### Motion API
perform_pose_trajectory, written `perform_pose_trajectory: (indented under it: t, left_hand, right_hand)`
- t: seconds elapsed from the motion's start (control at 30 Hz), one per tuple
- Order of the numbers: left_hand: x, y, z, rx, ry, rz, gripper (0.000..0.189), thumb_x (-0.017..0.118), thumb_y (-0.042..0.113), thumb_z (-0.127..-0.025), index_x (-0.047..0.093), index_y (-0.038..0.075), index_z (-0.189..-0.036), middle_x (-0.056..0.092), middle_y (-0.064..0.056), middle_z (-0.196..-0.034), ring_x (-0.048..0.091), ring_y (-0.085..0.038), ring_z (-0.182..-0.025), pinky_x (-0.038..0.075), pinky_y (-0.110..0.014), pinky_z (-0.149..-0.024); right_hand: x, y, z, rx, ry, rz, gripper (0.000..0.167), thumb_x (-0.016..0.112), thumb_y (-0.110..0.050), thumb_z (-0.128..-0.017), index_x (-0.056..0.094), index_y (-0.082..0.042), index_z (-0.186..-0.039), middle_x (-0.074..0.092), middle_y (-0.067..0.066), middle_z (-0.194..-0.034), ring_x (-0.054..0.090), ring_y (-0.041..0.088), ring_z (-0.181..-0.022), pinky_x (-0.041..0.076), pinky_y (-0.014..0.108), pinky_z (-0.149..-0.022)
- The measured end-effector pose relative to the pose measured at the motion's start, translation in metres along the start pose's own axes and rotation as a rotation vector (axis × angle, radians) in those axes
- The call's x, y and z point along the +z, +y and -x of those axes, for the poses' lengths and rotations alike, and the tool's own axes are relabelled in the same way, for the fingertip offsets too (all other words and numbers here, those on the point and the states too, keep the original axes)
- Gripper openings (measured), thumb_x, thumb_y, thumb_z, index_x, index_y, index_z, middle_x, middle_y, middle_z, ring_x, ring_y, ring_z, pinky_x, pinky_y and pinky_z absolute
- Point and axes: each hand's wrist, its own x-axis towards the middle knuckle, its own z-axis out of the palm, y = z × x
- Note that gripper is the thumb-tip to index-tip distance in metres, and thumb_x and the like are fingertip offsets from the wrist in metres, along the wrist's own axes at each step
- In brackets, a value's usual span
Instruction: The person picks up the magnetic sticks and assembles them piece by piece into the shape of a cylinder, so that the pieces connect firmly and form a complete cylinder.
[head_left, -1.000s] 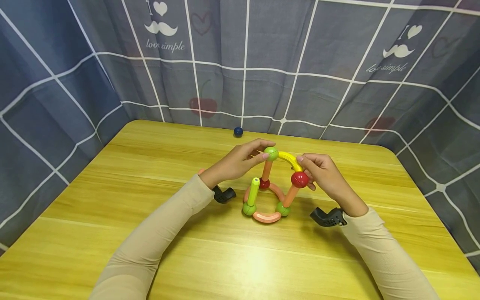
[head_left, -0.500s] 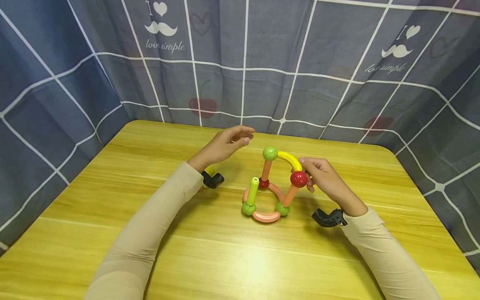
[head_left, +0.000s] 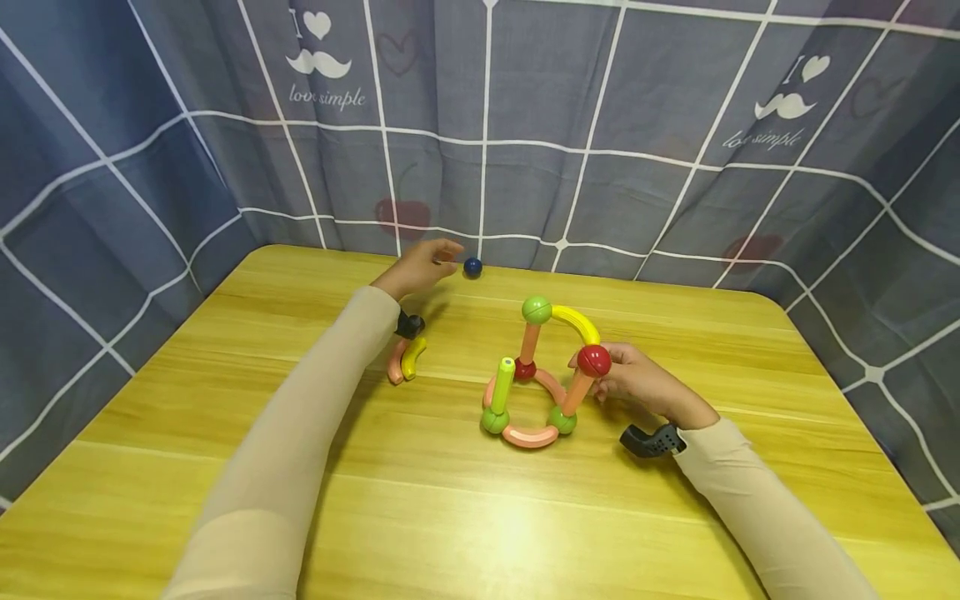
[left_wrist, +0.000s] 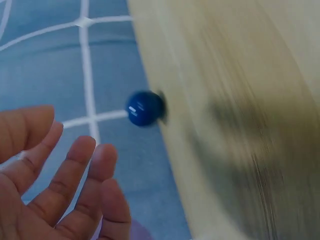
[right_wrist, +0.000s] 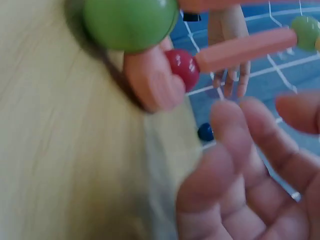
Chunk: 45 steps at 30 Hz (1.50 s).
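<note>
A magnetic stick-and-ball frame stands on the table. Its base has curved orange sticks [head_left: 530, 437] between green balls and a red ball [head_left: 524, 369]. A lime stick [head_left: 503, 387] rises at the left with a bare top. Two orange uprights carry a green ball [head_left: 537, 310] and a red ball [head_left: 594, 361], bridged by a curved yellow stick [head_left: 577, 321]. My left hand [head_left: 422, 267] hovers just left of a dark blue ball [left_wrist: 144, 108], fingers relaxed and apart from it. Beside the upper red ball, partly hidden by the frame, my right hand [head_left: 645, 379] has loosely bent fingers with nothing between them.
Two loose curved sticks, one orange [head_left: 397, 363] and one yellow [head_left: 413, 358], lie below my left wrist. The wooden table [head_left: 420, 500] ends at the back against a checked curtain [head_left: 675, 92], close behind the blue ball.
My left hand has left the upper green ball and moved left and back to the blue ball. My right hand has let go near the yellow stick and lowered slightly. The frame stands unchanged.
</note>
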Motion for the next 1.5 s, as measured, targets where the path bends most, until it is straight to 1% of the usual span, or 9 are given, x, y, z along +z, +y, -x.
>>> perform_pose_trajectory:
  t: [0.1, 0.2, 0.43, 0.67, 0.83, 1.03, 1.13, 1.27, 1.5]
  left_hand:
    - [0.003, -0.002, -0.008, -0.049, -0.037, -0.054, 0.050, 0.054, 0.012, -0.115, 0.044, 0.003, -0.162, 0.043, -0.026, -0.166, 0.041, -0.043, -0.154, 0.036, -0.055, -0.125]
    - [0.007, -0.001, -0.017, -0.055, -0.064, -0.136, 0.055, 0.058, 0.013, -0.113, 0.041, 0.006, -0.165, 0.039, -0.023, -0.169, 0.037, -0.042, -0.156, 0.031, -0.055, -0.128]
    - [0.016, 0.000, -0.039, -0.079, -0.113, -0.342, 0.064, 0.065, 0.014, -0.110, 0.038, 0.013, -0.168, 0.030, -0.023, -0.173, 0.029, -0.041, -0.160, 0.029, -0.054, -0.129]
    - [0.024, 0.001, -0.047, -0.139, -0.141, -0.411, 0.066, 0.062, 0.011, -0.110, 0.034, 0.012, -0.170, 0.026, -0.025, -0.174, 0.029, -0.042, -0.160, 0.029, -0.054, -0.129]
    - [0.032, -0.004, -0.056, -0.177, -0.138, -0.519, 0.059, 0.063, 0.019, -0.112, 0.042, 0.013, -0.166, 0.042, -0.023, -0.167, 0.040, -0.039, -0.154, 0.035, -0.052, -0.127]
    - [0.046, -0.001, -0.063, -0.097, -0.112, -0.686, 0.051, 0.070, 0.025, -0.109, 0.057, 0.013, -0.157, 0.064, -0.020, -0.149, 0.059, -0.038, -0.139, 0.047, -0.050, -0.117]
    - [0.049, 0.006, -0.060, -0.054, -0.123, -0.684, 0.045, 0.072, 0.024, -0.107, 0.064, 0.010, -0.149, 0.067, -0.018, -0.144, 0.062, -0.036, -0.134, 0.049, -0.048, -0.114]
    - [0.049, 0.015, -0.054, -0.002, -0.140, -0.605, 0.040, 0.075, 0.021, -0.104, 0.070, 0.002, -0.139, 0.071, -0.018, -0.138, 0.065, -0.032, -0.126, 0.051, -0.041, -0.110]
    - [0.040, 0.028, -0.034, 0.083, -0.159, -0.465, 0.048, 0.076, 0.020, -0.102, 0.063, -0.002, -0.143, 0.071, -0.021, -0.135, 0.065, -0.034, -0.126, 0.050, -0.041, -0.112]
  right_hand:
    - [-0.005, 0.010, -0.001, -0.022, -0.088, -0.011, 0.026, 0.053, 0.000, -0.110, 0.064, 0.014, -0.128, 0.073, -0.003, -0.096, 0.059, 0.009, -0.079, 0.054, 0.021, -0.070]
    - [-0.010, 0.017, -0.002, -0.046, -0.134, -0.012, 0.026, 0.056, 0.004, -0.105, 0.064, 0.014, -0.128, 0.073, -0.004, -0.099, 0.057, 0.009, -0.077, 0.051, 0.020, -0.068]
    - [-0.014, 0.022, -0.002, -0.070, -0.236, -0.001, 0.040, 0.059, 0.011, -0.096, 0.056, 0.019, -0.136, 0.076, -0.003, -0.104, 0.057, 0.007, -0.077, 0.049, 0.019, -0.065]
    - [-0.016, 0.023, -0.003, -0.083, -0.255, 0.003, 0.046, 0.064, 0.012, -0.094, 0.052, 0.022, -0.137, 0.076, -0.005, -0.106, 0.058, 0.007, -0.082, 0.052, 0.020, -0.071]
    - [-0.015, 0.023, -0.003, -0.071, -0.258, 0.018, 0.046, 0.062, 0.010, -0.096, 0.049, 0.025, -0.138, 0.073, -0.004, -0.099, 0.057, 0.007, -0.078, 0.049, 0.020, -0.066]
    - [-0.014, 0.023, -0.003, -0.062, -0.260, -0.019, 0.044, 0.060, 0.008, -0.098, 0.049, 0.024, -0.137, 0.074, -0.003, -0.098, 0.055, 0.008, -0.074, 0.047, 0.020, -0.063]
    - [-0.014, 0.023, -0.003, -0.048, -0.242, -0.020, 0.043, 0.061, 0.006, -0.100, 0.050, 0.023, -0.137, 0.076, -0.004, -0.103, 0.054, 0.008, -0.073, 0.047, 0.020, -0.063]
    - [-0.014, 0.024, -0.002, -0.038, -0.220, -0.013, 0.043, 0.061, 0.007, -0.098, 0.053, 0.020, -0.138, 0.076, -0.004, -0.104, 0.056, 0.007, -0.076, 0.049, 0.020, -0.064]
    - [-0.016, 0.025, -0.002, -0.104, -0.247, -0.025, 0.041, 0.065, 0.010, -0.094, 0.070, 0.000, -0.133, 0.076, -0.002, -0.109, 0.058, 0.008, -0.081, 0.051, 0.021, -0.069]
